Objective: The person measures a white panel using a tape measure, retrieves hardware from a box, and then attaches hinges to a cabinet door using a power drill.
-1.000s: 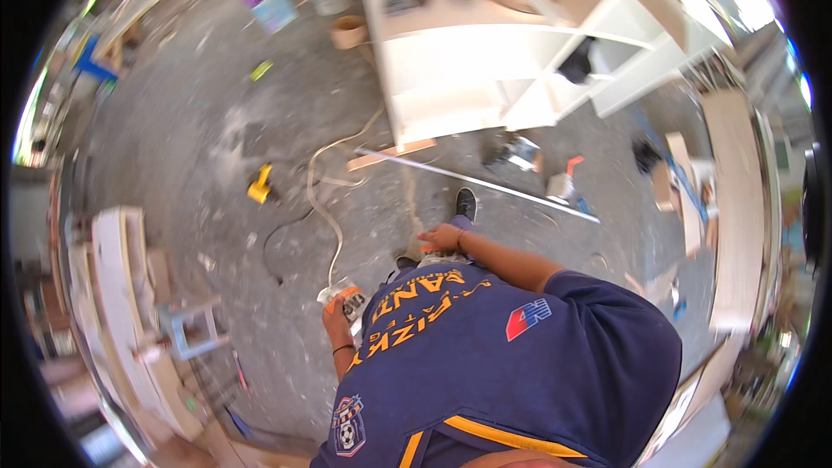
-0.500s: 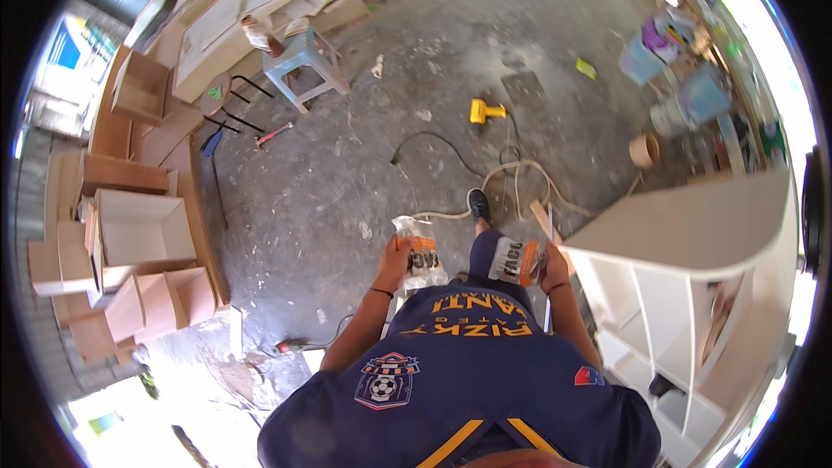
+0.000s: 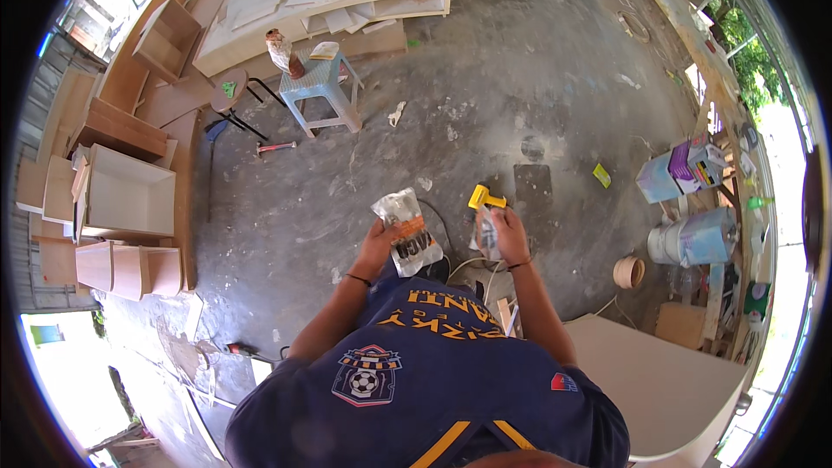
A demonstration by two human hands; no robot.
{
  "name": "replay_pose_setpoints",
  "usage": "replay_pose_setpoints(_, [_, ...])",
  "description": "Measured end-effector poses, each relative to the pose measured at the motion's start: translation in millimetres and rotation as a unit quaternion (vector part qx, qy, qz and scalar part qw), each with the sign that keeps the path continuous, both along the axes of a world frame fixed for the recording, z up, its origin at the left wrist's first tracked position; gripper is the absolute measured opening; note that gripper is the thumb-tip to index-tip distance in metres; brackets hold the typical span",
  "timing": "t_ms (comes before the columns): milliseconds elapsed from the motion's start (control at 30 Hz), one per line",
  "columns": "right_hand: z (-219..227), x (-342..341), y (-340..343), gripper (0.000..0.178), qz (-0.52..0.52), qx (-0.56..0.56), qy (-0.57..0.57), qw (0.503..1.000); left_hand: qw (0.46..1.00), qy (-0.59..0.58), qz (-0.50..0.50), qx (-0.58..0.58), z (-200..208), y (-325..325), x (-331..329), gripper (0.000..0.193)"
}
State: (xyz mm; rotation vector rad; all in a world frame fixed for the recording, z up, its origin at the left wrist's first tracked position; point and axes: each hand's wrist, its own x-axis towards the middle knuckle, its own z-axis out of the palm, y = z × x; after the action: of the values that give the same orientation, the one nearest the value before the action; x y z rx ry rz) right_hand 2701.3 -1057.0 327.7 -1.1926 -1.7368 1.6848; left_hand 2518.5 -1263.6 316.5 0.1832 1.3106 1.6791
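My left hand (image 3: 375, 248) grips a clear plastic packet (image 3: 406, 218) printed in orange and black, held up in front of my body. In my right hand (image 3: 511, 237) is a second clear plastic packet (image 3: 488, 238), pinched near its edge and partly hidden by the fingers. The two packets are apart. Just beyond the right hand, a yellow hand-held power tool (image 3: 482, 196) lies on the concrete floor.
At the lower right stands a pale cabinet (image 3: 650, 373). Cords (image 3: 472, 269) run over the floor by my feet. A light-blue plastic stool (image 3: 321, 87) holds a wrapped bottle; a red-handled hammer (image 3: 277, 147) lies nearby. Wooden boxes (image 3: 130, 191) line the left.
The view has swung upward and shifted, with the cabinet lower in the picture. Both hands have moved forward with their packets, the right one closer to the yellow tool in the picture.
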Motion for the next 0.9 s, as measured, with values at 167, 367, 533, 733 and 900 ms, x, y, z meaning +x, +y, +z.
replay_pose_setpoints(167, [-4.3, -84.6, 54.5, 0.022, 0.063, -0.066, 0.072, 0.993, 0.998, -0.023, 0.047, 0.046, 13.2, 65.5, -60.6, 0.039])
replay_pose_setpoints(367, [-26.7, -177.7, 146.6, 0.020, 0.122, -0.042, 0.043, 0.991, 0.987, -0.121, 0.088, 0.061, -11.0, 173.4, -159.0, 0.038])
replay_pose_setpoints(533, [45.0, -260.1, 239.5, 0.021, 0.148, -0.034, -0.018, 0.988, 0.982, -0.169, 0.073, 0.035, 21.0, 292.5, -248.4, 0.048])
replay_pose_setpoints(733, [74.6, -325.5, 343.0, 0.018, 0.162, -0.005, 0.005, 0.987, 0.950, 0.184, -0.248, 0.041, 64.9, 420.6, -314.6, 0.040])
replay_pose_setpoints(900, [80.3, -372.3, 429.5, 0.021, 0.247, 0.108, 0.020, 0.963, 0.905, 0.308, -0.269, 0.115, 57.6, 519.5, -328.1, 0.042])
